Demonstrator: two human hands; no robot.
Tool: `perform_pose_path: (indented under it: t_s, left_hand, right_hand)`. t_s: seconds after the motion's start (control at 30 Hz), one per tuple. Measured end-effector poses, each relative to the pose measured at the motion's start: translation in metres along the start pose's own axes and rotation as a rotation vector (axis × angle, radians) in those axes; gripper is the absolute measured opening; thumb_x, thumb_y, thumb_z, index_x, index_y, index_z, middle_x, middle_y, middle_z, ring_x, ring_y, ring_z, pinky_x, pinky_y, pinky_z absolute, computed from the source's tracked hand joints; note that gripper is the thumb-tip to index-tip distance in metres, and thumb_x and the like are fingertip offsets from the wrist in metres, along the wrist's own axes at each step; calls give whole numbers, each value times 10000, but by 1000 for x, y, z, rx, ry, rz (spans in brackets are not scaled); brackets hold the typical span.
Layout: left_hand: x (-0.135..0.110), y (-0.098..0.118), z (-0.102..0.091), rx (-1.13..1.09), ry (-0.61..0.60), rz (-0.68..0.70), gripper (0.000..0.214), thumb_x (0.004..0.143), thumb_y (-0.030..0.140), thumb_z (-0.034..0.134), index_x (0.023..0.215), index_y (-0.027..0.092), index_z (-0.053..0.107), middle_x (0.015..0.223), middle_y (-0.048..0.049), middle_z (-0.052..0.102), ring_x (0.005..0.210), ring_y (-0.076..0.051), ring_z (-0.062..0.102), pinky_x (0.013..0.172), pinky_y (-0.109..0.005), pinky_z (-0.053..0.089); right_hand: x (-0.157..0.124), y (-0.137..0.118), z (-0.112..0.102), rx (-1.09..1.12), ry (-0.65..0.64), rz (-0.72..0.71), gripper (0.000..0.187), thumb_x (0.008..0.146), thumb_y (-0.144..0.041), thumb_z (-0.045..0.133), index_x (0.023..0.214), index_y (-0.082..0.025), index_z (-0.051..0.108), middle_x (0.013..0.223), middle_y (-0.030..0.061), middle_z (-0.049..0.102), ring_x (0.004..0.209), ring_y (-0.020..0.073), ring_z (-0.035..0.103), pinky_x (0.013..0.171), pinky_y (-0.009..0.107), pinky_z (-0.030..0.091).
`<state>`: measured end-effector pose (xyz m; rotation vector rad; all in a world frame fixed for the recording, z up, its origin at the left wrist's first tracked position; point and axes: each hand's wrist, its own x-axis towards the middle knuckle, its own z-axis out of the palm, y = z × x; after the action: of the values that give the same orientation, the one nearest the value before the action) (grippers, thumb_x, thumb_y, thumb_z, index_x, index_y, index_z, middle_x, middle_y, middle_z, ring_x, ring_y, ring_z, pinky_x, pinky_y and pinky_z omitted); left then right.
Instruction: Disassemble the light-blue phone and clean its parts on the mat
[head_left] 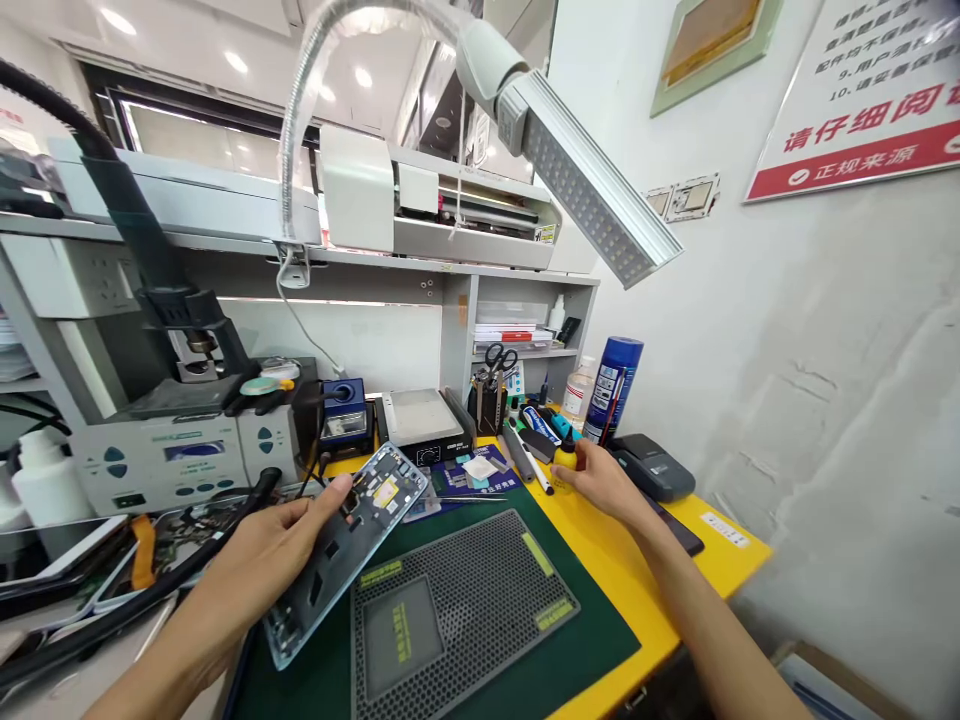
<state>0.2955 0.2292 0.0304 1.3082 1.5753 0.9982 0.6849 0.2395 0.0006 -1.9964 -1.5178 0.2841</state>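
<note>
My left hand [300, 535] grips an opened smartphone [341, 560] by its long edge, thumb over the top. The phone is tilted above the green mat, with its circuit board showing at the upper end. At the right, my right hand [596, 478] has its fingers round a small yellow bottle [564, 460] with a black tip, by the yellow tabletop. Between the hands lies a grey perforated pad [480, 590] on the green mat [592, 650]. Tweezers [472, 498] lie just behind the pad.
A hot plate [424, 425], a soldering station [343, 410] and a tool holder with scissors [491, 400] line the back. A blue spray can [615, 390] and a black box [652, 467] stand right. A lamp [592, 170] hangs overhead. Phone parts and a black hose [150, 575] crowd the left.
</note>
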Motion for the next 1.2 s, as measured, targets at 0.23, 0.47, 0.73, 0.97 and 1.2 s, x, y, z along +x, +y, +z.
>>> perform_pose_path:
  t_s: [0.23,0.47,0.73,0.97,1.2]
  left_hand:
    - [-3,4,-3,-100,-169,-53,478,697,686,709,720,211,655,665,-16,679,735,-258,631,674,-308,393]
    - [-3,-4,-1,-92,-185,28,526,695,702,712,649,210,535,611,21,583,624,-189,538,591,-264,338]
    - [-8,-9,14,-51,-195,171,528,786,706,621,668,204,505,621,41,473,600,-149,426,565,-263,281]
    - [-12,-10,14,-56,-270,297,428,870,569,615,676,201,514,604,61,405,600,-132,359,562,-264,251]
    - [-22,-6,13,-250,-501,328,225,919,404,613,825,204,571,745,43,550,697,-125,470,661,-246,349]
  right_hand:
    - [-12,0,-8,88,99,8,347,966,-358,649,1247,-161,603,1155,83,668,955,228,680,831,426,576]
    - [-70,-58,-25,314,321,-85,662,888,-636,590,1357,-182,481,1183,167,626,1080,355,601,879,490,503]
    - [-67,-157,16,675,-498,-305,501,927,-477,639,1296,-139,615,1063,128,745,860,241,727,654,343,612]
    - [-59,-167,37,797,-641,-457,328,922,-426,679,1128,-177,738,913,36,763,835,191,684,747,304,540]
    - [-67,-163,35,779,-527,-420,282,922,-387,707,1163,-247,750,985,17,775,908,191,689,781,275,532]
